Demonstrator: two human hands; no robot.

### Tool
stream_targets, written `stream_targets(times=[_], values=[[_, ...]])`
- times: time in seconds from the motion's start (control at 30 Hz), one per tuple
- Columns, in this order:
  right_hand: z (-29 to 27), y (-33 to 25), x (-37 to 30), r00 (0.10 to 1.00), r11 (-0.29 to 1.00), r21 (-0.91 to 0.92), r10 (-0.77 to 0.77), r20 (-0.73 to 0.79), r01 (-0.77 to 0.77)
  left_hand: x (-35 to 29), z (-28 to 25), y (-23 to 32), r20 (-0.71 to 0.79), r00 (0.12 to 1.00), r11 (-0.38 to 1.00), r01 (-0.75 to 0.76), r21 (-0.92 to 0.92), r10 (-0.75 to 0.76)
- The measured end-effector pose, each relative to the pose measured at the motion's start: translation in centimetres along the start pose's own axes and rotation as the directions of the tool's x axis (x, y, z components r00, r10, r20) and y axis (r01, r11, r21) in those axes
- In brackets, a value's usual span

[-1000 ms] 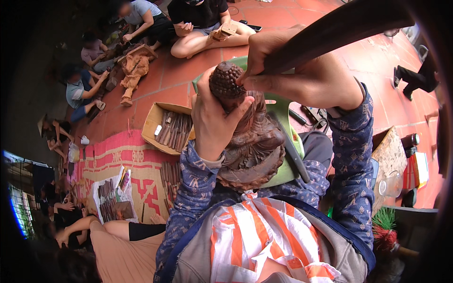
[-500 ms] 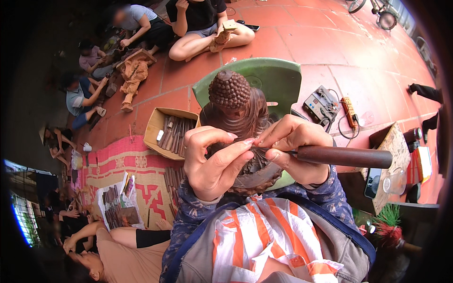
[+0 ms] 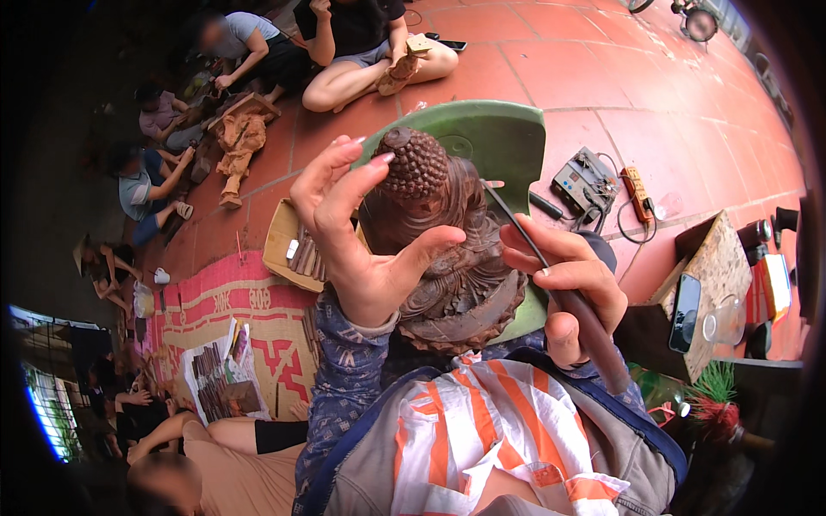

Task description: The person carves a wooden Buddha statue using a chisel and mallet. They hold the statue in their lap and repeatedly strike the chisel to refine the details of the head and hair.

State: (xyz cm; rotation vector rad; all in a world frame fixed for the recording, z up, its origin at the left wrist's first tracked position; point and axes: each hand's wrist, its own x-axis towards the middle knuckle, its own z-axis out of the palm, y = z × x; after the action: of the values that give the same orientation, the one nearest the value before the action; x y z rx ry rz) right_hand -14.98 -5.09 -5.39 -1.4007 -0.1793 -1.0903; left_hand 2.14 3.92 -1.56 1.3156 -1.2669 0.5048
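A dark brown carved seated Buddha statue (image 3: 419, 225), with a head of round curls, stands upright in front of me against a green plastic chair (image 3: 514, 146). My left hand (image 3: 351, 230) is open at the statue's left side, thumb and fingers spread. Its fingertips are by the curls; whether they touch, I cannot tell. In my right hand (image 3: 575, 268) is a carving tool with a thick dark wooden handle (image 3: 594, 344) and a thin metal shaft. The shaft slants up and left beside the statue's shoulder, and the handle points down toward my body.
Left lies a cardboard box (image 3: 280, 245) of tools, then a patterned mat (image 3: 292, 344) with more tools on paper (image 3: 206, 370). To the right are an electrical control box (image 3: 585, 185), an orange power strip (image 3: 637, 196) and a phone (image 3: 685, 311). Several people sit around.
My hands have moved apart from their meeting point before the statue. The left has opened and risen beside its head. The right has turned the tool from level to slanting.
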Motion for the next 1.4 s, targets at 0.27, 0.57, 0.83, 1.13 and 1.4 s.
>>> stream_targets(times=[0.27,0.57,0.83,1.13,1.4], values=[[1.0,-0.1,0.5,0.977,0.969,-0.229,-0.044,0.207,0.092,2.1,-0.6,-2.7,0.111,0.929,0.892,0.37,-0.26,-0.353],[2.9,1.2,2.1,0.936,0.89,-0.383,-0.117,0.332,0.247,1.3,0.5,-4.0,0.403,0.882,0.762,0.431,-0.483,-0.243],[3.1,0.6,2.4,0.925,0.826,-0.5,-0.067,0.374,0.262,1.1,0.2,-4.2,0.463,0.851,0.792,0.453,-0.409,-0.248],[3.6,-1.0,3.4,0.903,0.724,-0.623,0.001,0.43,0.296,1.0,0.4,-4.2,0.442,0.86,0.774,0.454,-0.442,-0.253],[4.5,-3.7,4.8,0.91,0.741,-0.652,0.146,0.389,0.159,0.7,0.6,-4.3,0.425,0.868,0.806,0.434,-0.403,-0.254]])
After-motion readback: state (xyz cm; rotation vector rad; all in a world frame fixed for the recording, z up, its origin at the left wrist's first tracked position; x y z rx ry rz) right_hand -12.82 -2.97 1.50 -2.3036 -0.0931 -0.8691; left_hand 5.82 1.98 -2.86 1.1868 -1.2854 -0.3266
